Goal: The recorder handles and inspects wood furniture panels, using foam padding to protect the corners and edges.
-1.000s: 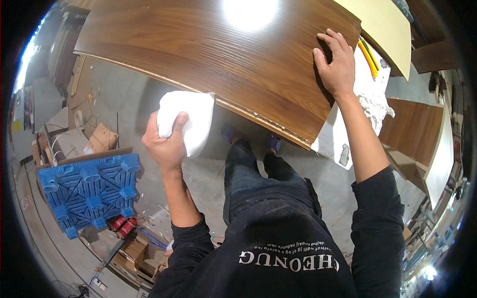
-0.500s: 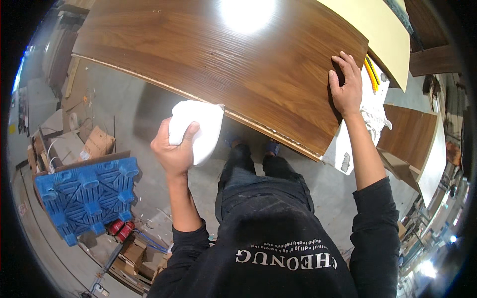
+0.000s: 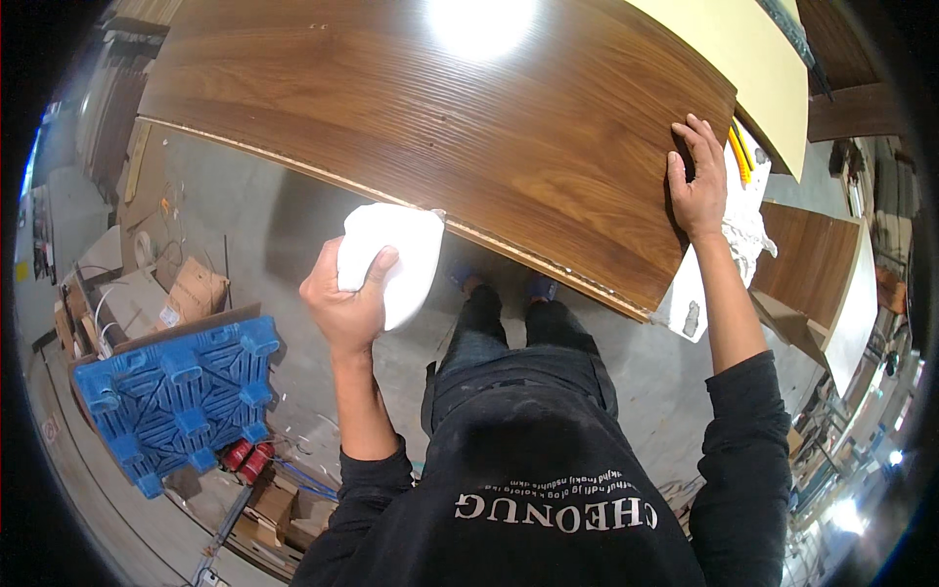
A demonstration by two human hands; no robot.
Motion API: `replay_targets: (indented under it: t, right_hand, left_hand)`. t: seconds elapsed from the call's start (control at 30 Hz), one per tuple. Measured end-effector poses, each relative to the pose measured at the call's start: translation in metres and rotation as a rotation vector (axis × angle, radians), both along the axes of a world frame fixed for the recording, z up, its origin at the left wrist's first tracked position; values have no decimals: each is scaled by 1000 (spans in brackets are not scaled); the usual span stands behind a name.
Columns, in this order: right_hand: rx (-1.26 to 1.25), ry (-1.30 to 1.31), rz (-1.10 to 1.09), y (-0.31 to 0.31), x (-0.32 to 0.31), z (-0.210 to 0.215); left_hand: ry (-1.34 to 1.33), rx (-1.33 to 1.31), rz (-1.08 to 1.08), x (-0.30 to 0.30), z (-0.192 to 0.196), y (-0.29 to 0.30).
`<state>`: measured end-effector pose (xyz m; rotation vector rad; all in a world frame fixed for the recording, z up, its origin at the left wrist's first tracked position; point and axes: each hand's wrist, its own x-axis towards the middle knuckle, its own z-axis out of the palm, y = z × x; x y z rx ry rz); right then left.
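Pallet (image 3: 191,423), blue, leftward, near a carton (image 3: 196,292), contents hidden; yellow tool (image 3: 739,161) beside my right hand (image 3: 700,192), loosely spread on the brown board (image 3: 440,127); my left hand (image 3: 342,301) clasps a white wad (image 3: 409,259) at its near edge.

Black top (image 3: 528,450), white chest lettering (image 3: 558,510), black sleeves (image 3: 741,430), dark jeans (image 3: 572,342), blue footwear (image 3: 543,287), bare hands (image 3: 344,298)

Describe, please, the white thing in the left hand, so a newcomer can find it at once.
Find the big brown board across the top of the picture. Go to about the middle of its near edge, where the left hand grips a smooth white thing. The white piece beside the board's right end looks similar in colour, but only this one is held.
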<state>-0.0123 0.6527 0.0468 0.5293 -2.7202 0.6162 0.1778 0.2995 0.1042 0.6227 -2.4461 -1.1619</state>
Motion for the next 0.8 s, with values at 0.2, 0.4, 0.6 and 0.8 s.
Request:
replay_targets:
  t: [0.2, 0.4, 0.6, 0.8]
  right_hand:
    - [17, 1, 7, 1, 0, 0]
    - [10, 2, 6, 0, 1, 2]
    - [35, -1, 6, -1, 1, 4]
    - [-13, -18, -6, 0, 2, 3]
  left_hand:
    - [5, 45, -12, -2, 2, -6]
    - [46, 53, 4, -3, -2, -14]
    - [56, 13, -23, -5, 1, -23]
    - [30, 8, 13, -5, 2, -30]
